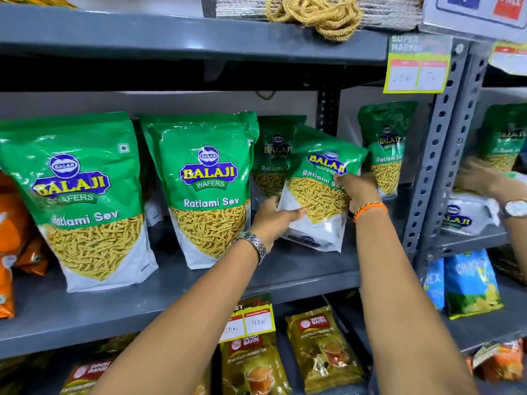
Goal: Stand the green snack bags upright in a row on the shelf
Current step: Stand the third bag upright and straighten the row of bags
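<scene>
Green snack bags stand on the grey shelf (299,275). One large bag (77,201) is upright at the left and a second (208,192) beside it. Both my hands hold a third green bag (319,192), which leans to the right just above the shelf. My left hand (273,220) grips its lower left edge, and my right hand (356,189) grips its right side. Behind it stand two more green bags, one (271,155) at the back centre and one (387,149) at the back right.
Orange bags (11,240) sit at the far left. A perforated grey upright (436,172) bounds the shelf on the right. Beyond it another person's hand (479,178) reaches to bags on the neighbouring shelf. Tea packets (322,349) fill the shelf below. A price tag (416,67) hangs above.
</scene>
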The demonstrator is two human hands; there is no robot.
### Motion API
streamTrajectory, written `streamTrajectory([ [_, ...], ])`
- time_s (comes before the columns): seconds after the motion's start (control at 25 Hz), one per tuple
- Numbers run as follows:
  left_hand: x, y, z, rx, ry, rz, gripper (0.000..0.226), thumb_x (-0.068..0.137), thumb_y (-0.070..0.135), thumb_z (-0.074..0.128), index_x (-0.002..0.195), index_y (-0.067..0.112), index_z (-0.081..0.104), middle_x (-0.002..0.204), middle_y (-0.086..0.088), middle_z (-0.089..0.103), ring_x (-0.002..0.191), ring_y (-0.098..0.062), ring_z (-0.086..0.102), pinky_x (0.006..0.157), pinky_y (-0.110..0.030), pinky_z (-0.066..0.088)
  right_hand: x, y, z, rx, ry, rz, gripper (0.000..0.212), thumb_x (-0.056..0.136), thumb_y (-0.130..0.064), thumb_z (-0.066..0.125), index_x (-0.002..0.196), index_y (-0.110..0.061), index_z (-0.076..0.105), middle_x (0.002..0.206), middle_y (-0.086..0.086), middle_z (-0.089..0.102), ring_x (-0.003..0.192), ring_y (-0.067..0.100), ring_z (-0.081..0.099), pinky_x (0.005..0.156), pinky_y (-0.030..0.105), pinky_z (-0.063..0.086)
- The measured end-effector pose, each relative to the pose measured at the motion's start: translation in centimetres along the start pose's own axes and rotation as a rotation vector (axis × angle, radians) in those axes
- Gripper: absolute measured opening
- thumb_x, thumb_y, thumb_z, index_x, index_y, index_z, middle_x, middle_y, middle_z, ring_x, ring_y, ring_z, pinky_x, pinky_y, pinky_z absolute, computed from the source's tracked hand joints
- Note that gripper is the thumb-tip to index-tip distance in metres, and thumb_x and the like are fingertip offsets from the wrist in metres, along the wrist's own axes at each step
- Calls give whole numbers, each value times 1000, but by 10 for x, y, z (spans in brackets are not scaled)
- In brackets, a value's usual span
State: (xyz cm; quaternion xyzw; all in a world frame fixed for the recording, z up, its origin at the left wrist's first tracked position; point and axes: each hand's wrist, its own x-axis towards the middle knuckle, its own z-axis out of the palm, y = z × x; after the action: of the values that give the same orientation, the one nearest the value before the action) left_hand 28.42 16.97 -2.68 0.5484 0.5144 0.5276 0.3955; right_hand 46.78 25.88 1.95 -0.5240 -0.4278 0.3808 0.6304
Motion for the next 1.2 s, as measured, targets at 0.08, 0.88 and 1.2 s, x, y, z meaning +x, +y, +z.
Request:
streamTrajectory([
  [0.08,9,-2,-2,11,7,5,90,63,28,83,144,8,49,145,-11,60,135,-31,56,114,-48,44,-5,-11,3,32,-17,-82,52,84,-13,79,129,2,57,128,13,66,119,28,63,95,28,51],
  [0.88,19,-40,-3,307,163,163,98,87,7,73,159,16,7,166,-9,29,151,-27,33,109,-19,21,-13,62,24,134,-499,-94,64,64,-39,91,119,-16,69,113,-2,79,113,20,72,96,36,53],
  [1.2,16,-40,-4,341,129,149,97,90,7,69,160,15,2,168,-9,26,153,-26,31,120,-27,24,-18,79,19,60,-552,-153,81,54,-47,92,125,-20,66,117,-2,77,114,16,70,98,33,52],
])
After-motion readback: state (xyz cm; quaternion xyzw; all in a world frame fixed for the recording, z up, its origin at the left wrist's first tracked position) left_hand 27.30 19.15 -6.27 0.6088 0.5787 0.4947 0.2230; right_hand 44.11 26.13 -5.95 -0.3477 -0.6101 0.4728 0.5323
